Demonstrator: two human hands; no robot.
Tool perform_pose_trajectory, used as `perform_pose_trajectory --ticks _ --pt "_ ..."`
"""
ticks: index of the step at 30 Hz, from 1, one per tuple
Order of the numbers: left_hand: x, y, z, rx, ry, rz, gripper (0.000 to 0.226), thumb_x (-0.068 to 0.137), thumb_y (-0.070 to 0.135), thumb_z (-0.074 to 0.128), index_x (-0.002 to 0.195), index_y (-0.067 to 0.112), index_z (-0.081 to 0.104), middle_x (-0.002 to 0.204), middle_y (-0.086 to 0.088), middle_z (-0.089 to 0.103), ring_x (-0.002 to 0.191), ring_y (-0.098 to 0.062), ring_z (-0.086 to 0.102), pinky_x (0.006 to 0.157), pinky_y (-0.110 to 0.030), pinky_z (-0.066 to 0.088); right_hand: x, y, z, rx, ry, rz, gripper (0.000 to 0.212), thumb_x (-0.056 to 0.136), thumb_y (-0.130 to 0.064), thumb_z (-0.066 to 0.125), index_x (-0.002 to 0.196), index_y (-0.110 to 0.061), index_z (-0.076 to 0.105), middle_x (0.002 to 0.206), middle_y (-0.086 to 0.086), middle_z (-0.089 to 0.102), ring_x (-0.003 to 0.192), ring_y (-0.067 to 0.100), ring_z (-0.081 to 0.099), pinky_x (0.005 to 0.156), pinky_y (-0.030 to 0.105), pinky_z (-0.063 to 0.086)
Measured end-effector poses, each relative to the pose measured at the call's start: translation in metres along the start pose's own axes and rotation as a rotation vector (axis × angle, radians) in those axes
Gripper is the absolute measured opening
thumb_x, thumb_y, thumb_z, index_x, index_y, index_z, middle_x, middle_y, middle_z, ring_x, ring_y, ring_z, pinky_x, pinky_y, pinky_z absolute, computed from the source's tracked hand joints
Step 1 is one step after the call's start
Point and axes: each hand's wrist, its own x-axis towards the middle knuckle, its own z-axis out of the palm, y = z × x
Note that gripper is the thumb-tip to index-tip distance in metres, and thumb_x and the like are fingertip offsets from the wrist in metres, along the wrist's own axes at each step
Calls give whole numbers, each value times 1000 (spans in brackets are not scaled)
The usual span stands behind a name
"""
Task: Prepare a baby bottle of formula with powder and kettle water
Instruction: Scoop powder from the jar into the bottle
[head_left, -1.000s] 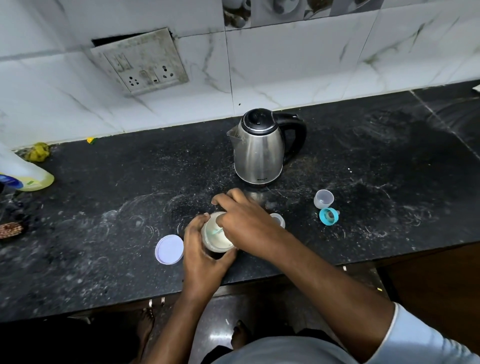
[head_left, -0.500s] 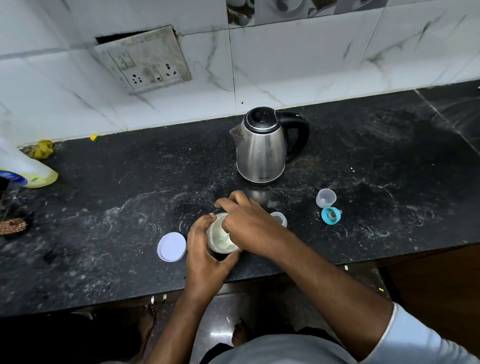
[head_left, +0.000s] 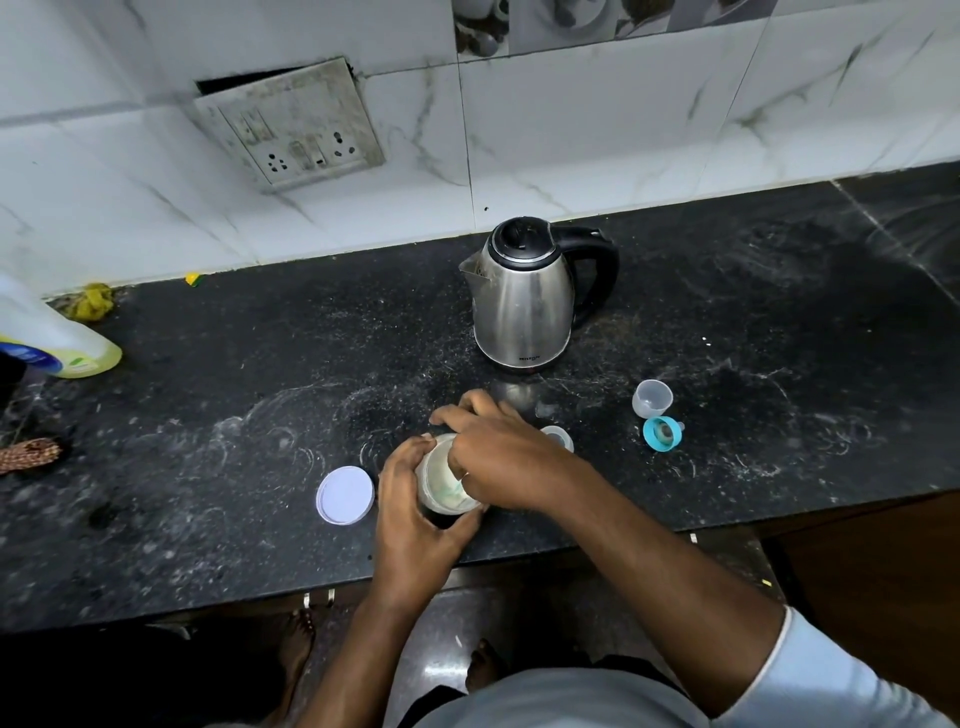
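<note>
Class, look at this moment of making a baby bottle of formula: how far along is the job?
Done: the powder tub's lid lies off on the counter, and the teal teat ring and clear cap are off the bottle. In hand: the left hand steadies the powder tub while the right hand reaches into it with a scoop. Left: kettle water, closing the bottle.

Open powder tub (head_left: 441, 480) with a green scoop (head_left: 451, 488) stands at the counter's front edge; steel kettle (head_left: 524, 301) upright behind; teal nipple ring (head_left: 661, 433) lies right.
</note>
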Motion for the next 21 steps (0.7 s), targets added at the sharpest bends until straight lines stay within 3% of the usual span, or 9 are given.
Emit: perform_pose_trajectory --ticks 5,8,14,18,21 --pt "0 3 -2 4 18 -12 82 70 43 88 139 36 44 139 12 52 135 -11 52 112 -24 41 1 10 5 257 -43 37 15 92 -16 64 90 -19 78 158 -8 37 139 21 27 115 48 32" --pt "2 -1 -2 32 35 -16 85 69 42 88 141 36 42 139 8 53 135 -10 51 114 -22 39 1 15 5 439 -19 83 16 94 -16 62 92 -16 79 154 -7 43 139 20 30 118 41 31" --pt "2 -10 -2 103 32 -76 93 67 33 94 144 28 44 140 6 52 133 -22 54 113 -40 45 -2 26 -5 668 -2 193 14 96 -18 64 94 -16 78 150 -5 50 136 17 34 108 30 25" --pt "1 -11 0 94 37 -120 93 66 34 95 143 23 45 140 3 53 133 -25 54 112 -48 47 -1 32 -5 744 32 281 13 95 -18 64 92 -20 76 145 -5 53 134 16 38 108 32 26" --pt "1 -12 0 79 34 -152 94 66 27 98 144 19 46 139 1 53 132 -20 55 112 -41 46 -2 34 -5 747 51 313 14 96 -16 63 94 -16 77 142 -4 53 129 13 40 103 30 27"
